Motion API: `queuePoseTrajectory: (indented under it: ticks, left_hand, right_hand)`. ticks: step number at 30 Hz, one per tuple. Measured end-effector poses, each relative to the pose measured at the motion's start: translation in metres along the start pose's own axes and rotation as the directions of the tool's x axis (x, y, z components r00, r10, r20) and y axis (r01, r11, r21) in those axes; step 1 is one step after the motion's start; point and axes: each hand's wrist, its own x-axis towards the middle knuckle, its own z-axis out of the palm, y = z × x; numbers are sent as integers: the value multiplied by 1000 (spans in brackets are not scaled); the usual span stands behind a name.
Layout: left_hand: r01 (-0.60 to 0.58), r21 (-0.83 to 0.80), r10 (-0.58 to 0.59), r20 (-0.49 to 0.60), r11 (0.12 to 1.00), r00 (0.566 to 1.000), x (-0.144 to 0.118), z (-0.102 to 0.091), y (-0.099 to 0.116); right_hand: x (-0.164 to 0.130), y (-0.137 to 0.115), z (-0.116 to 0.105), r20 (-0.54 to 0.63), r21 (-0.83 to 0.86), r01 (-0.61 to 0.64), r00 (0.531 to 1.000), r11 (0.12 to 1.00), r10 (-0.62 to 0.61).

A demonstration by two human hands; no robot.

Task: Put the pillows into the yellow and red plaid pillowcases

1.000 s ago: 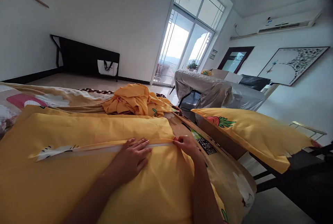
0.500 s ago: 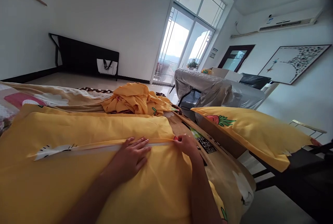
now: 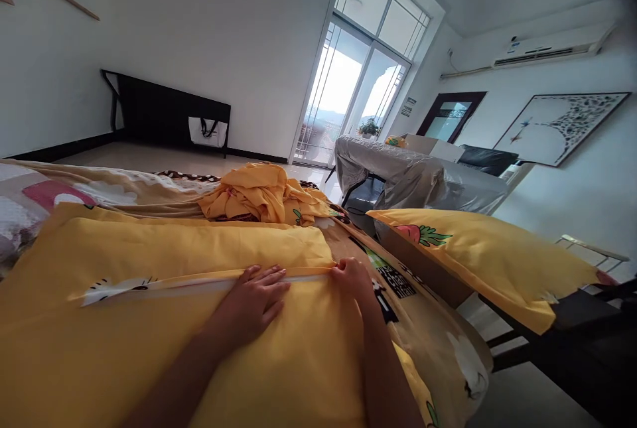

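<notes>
A large yellow pillow in a pillowcase fills the lower left, with a long seam across it showing a pale strip and a white cartoon patch. My left hand lies over this seam, palm down, with the fingers stretched out on the cloth. At the right end of the seam, my right hand is closed in a pinch on the folded edge of the pillowcase. Part of that edge is hidden behind the fingers.
Beyond the pillow lies a crumpled yellow cloth on the patterned bedding. To the right, another yellow pillow rests on a dark chair-like support. A plastic-covered table stands farther back.
Both hands hold nearly the same places on the pillowcase. The whole view has shifted slightly; the right hand's pinch on the edge remains.
</notes>
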Motion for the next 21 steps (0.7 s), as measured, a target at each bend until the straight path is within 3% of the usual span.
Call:
queuePoseTrajectory:
  ticks: [5,12,15,21]
  left_hand:
    - [-17,1,17,-30,1000,999,-1,0,0]
    - [-17,23,17,-27,1000,999,-1,3,-1]
    - [-8,53,13,-90,999,996,1,4,0]
    - [252,127,-198,-333,960,922,3,-1,2]
  right_hand:
    - [5,6,1,38,244,134,988,960,-148]
    - [13,16,7,-21,401,122,992,908,-124]
    - [16,18,13,5,400,126,990,908,-140]
    - [21,27,20,25,349,102,993,932,-118]
